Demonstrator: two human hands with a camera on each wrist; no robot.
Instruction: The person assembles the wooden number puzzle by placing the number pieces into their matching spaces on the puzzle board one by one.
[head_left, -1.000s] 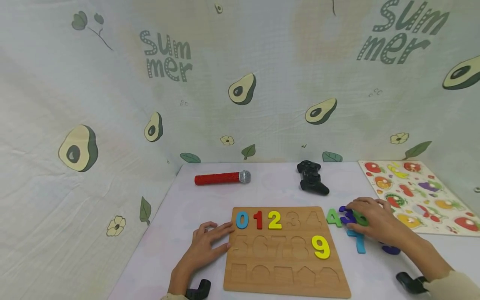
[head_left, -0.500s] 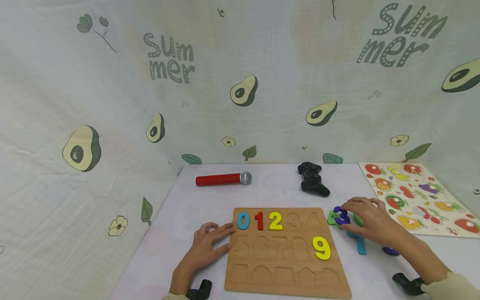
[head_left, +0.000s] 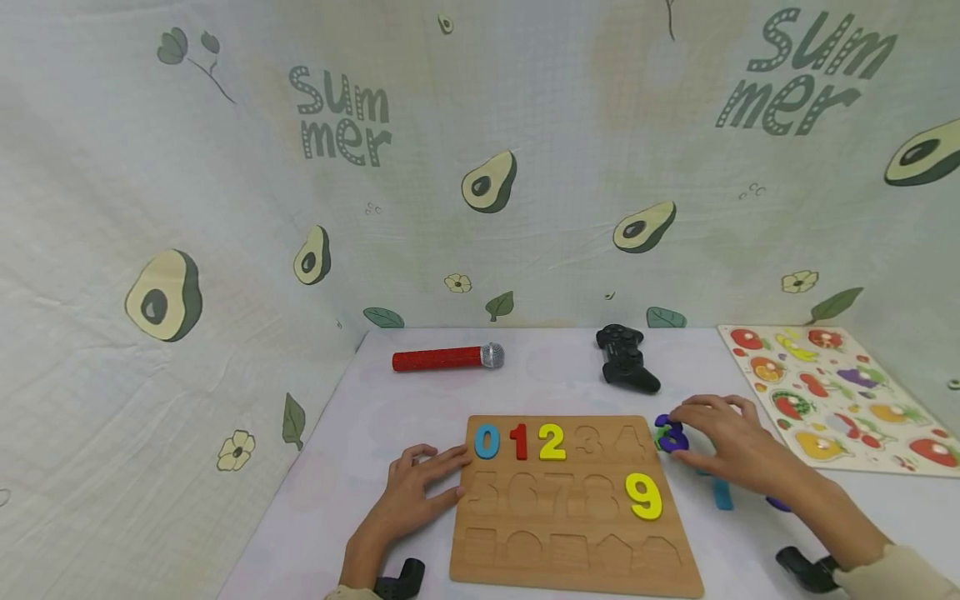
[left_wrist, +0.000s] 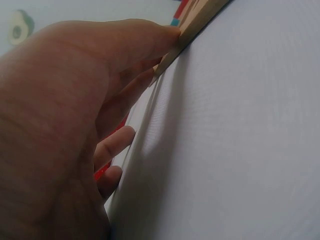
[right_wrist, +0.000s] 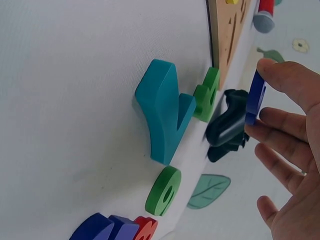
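Note:
My right hand [head_left: 738,446] pinches a purple number 3 [head_left: 672,437] between thumb and fingertips, raised off the table just right of the wooden number board [head_left: 540,521]. In the right wrist view the 3 [right_wrist: 255,97] appears edge-on. It overlaps the green 4 in the head view; that 4 [right_wrist: 207,95] lies on the table by the board. My left hand [head_left: 411,492] rests against the board's left edge with thumb and fingers. A blue 0 [head_left: 487,442], red 1 [head_left: 519,442], yellow 2 [head_left: 552,442] and yellow 9 [head_left: 643,497] sit in the board.
Below my right hand lie a blue 7 [right_wrist: 161,115], a round green piece [right_wrist: 163,191], a purple piece [right_wrist: 94,227] and a red piece [right_wrist: 146,227]. Farther back are a red microphone [head_left: 442,358], a black game controller [head_left: 626,358] and a fruit-picture board [head_left: 825,392].
My right hand has picked the purple 3 out from the loose numbers and moved it left toward the board. The left hand keeps its place at the board's edge.

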